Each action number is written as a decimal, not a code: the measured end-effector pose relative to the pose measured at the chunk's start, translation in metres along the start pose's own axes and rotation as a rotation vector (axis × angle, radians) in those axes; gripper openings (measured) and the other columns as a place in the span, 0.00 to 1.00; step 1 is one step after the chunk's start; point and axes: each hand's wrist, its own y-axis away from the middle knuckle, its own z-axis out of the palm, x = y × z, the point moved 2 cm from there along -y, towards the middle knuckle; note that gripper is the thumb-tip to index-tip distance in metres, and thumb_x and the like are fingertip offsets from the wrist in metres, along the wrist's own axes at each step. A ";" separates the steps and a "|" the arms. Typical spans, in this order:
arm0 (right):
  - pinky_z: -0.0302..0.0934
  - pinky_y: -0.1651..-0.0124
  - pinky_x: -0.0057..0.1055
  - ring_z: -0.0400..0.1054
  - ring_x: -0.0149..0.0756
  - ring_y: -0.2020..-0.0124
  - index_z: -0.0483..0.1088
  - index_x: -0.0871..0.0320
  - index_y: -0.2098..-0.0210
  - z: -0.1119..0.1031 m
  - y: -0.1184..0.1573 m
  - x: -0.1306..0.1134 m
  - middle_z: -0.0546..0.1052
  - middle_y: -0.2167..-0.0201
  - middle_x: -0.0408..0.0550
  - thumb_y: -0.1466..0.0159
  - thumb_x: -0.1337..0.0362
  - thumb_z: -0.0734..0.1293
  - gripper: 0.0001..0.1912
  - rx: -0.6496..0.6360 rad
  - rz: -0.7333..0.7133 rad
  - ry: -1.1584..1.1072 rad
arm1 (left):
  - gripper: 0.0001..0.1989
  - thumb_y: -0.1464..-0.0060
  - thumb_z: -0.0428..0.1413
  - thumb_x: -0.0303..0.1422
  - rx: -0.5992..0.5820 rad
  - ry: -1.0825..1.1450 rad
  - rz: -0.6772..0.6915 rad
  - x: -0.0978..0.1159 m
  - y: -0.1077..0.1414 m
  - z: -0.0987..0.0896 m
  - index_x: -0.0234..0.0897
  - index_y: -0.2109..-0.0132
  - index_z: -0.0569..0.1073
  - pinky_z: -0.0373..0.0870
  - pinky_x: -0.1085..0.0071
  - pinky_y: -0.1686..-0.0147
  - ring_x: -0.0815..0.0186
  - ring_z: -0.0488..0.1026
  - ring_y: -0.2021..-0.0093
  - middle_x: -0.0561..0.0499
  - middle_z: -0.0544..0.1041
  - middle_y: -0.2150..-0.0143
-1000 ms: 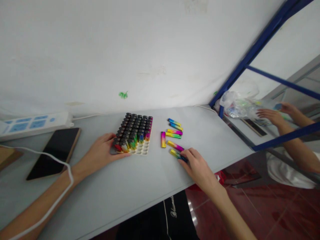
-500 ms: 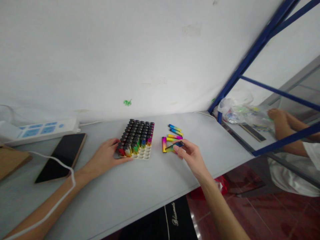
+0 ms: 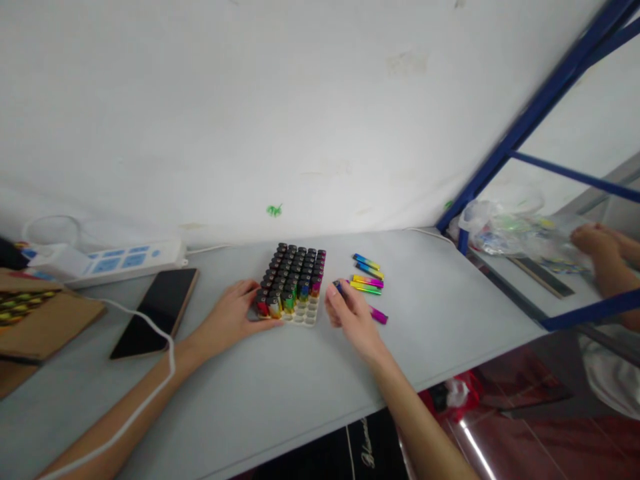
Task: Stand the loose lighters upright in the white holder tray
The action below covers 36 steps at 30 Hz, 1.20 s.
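Note:
A pale tray [image 3: 306,315] with round holes stands on the table, most of it filled with upright colourful lighters [image 3: 290,273] with black tops. Bare holes show at its near right corner. My left hand [image 3: 233,313] grips the tray's near left corner, fingers along the side and thumb across the front edge. Just right of the tray, my right hand [image 3: 353,317] is closed on a single lighter [image 3: 338,287]; only its dark blue end shows above the fingers. Several loose lighters [image 3: 369,267] lie beyond and beside that hand, with a magenta one [image 3: 379,315] partly hidden behind it.
At the left are a phone [image 3: 155,313], a white power strip [image 3: 135,259] and a cardboard box [image 3: 45,333]. A white cable [image 3: 167,340] hangs over my left forearm. A blue bed frame [image 3: 500,160], a plastic bag [image 3: 510,230] and another person's limbs [image 3: 607,260] are at the right.
My right hand has lifted the lighter from the loose group and brought it left toward the tray, turning it upright. My left hand keeps its hold on the tray; the view has shifted left.

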 end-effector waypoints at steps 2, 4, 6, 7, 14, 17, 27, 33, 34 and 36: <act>0.46 0.73 0.30 0.51 0.30 0.76 0.58 0.51 0.72 0.006 0.000 0.006 0.57 0.78 0.35 0.28 0.33 0.64 0.32 0.100 -0.015 0.108 | 0.29 0.51 0.69 0.62 0.007 0.014 0.000 -0.002 0.001 0.002 0.42 0.58 0.84 0.79 0.49 0.46 0.43 0.80 0.52 0.40 0.84 0.54; 0.44 0.72 0.31 0.51 0.31 0.75 0.56 0.51 0.76 0.010 0.001 0.010 0.57 0.80 0.36 0.27 0.37 0.63 0.31 0.177 -0.020 0.198 | 0.30 0.51 0.69 0.64 0.008 0.015 -0.006 -0.004 0.001 0.003 0.42 0.57 0.84 0.78 0.48 0.44 0.43 0.80 0.51 0.40 0.83 0.53; 0.44 0.70 0.32 0.52 0.31 0.75 0.55 0.51 0.77 0.012 0.001 0.012 0.57 0.80 0.36 0.28 0.41 0.63 0.28 0.211 -0.015 0.259 | 0.32 0.51 0.68 0.65 -0.005 0.004 -0.015 -0.006 0.002 0.005 0.41 0.57 0.84 0.77 0.46 0.42 0.42 0.79 0.49 0.39 0.83 0.52; 0.45 0.70 0.32 0.52 0.31 0.75 0.56 0.51 0.77 0.012 0.001 0.012 0.58 0.80 0.36 0.29 0.44 0.63 0.26 0.216 -0.011 0.283 | 0.33 0.51 0.67 0.66 -0.013 -0.002 -0.017 -0.006 0.002 0.005 0.40 0.56 0.84 0.77 0.45 0.41 0.41 0.79 0.48 0.39 0.83 0.52; 0.54 0.67 0.31 0.61 0.34 0.73 0.67 0.52 0.64 0.004 0.003 0.014 0.69 0.75 0.38 0.24 0.41 0.63 0.22 0.245 -0.028 0.315 | 0.33 0.50 0.68 0.65 -0.027 -0.018 -0.018 -0.007 0.002 0.005 0.40 0.54 0.84 0.76 0.46 0.41 0.43 0.79 0.48 0.39 0.83 0.51; 0.61 0.63 0.32 0.68 0.35 0.70 0.71 0.53 0.58 -0.001 0.006 0.010 0.76 0.70 0.42 0.20 0.44 0.60 0.20 0.159 -0.081 0.317 | 0.31 0.49 0.69 0.62 -0.026 0.003 -0.006 -0.005 0.003 0.004 0.39 0.54 0.84 0.76 0.47 0.40 0.44 0.79 0.48 0.39 0.83 0.50; 0.65 0.61 0.33 0.75 0.39 0.68 0.80 0.58 0.57 -0.004 -0.005 -0.004 0.82 0.67 0.48 0.21 0.56 0.68 0.13 0.108 -0.362 0.713 | 0.31 0.51 0.70 0.64 0.002 0.018 0.001 -0.003 0.002 0.004 0.42 0.57 0.84 0.77 0.48 0.42 0.45 0.80 0.49 0.43 0.83 0.53; 0.64 0.61 0.31 0.77 0.38 0.67 0.78 0.58 0.57 0.008 -0.009 -0.002 0.84 0.65 0.49 0.21 0.62 0.68 0.09 0.011 -0.324 0.836 | 0.29 0.51 0.70 0.62 0.006 0.011 0.004 -0.003 0.002 0.005 0.42 0.57 0.84 0.77 0.47 0.43 0.44 0.80 0.50 0.43 0.83 0.52; 0.63 0.61 0.31 0.78 0.38 0.66 0.77 0.58 0.57 0.009 -0.009 -0.004 0.84 0.64 0.50 0.20 0.63 0.68 0.09 -0.014 -0.311 0.873 | 0.29 0.50 0.70 0.62 0.005 0.004 0.004 -0.003 0.002 0.005 0.42 0.57 0.84 0.77 0.47 0.43 0.44 0.80 0.50 0.42 0.83 0.52; 0.62 0.62 0.31 0.78 0.39 0.64 0.77 0.58 0.56 0.009 -0.009 -0.008 0.84 0.62 0.51 0.20 0.63 0.67 0.09 -0.051 -0.290 0.963 | 0.29 0.50 0.70 0.62 0.003 -0.005 0.009 -0.003 0.002 0.005 0.42 0.56 0.83 0.77 0.46 0.42 0.44 0.80 0.49 0.42 0.83 0.51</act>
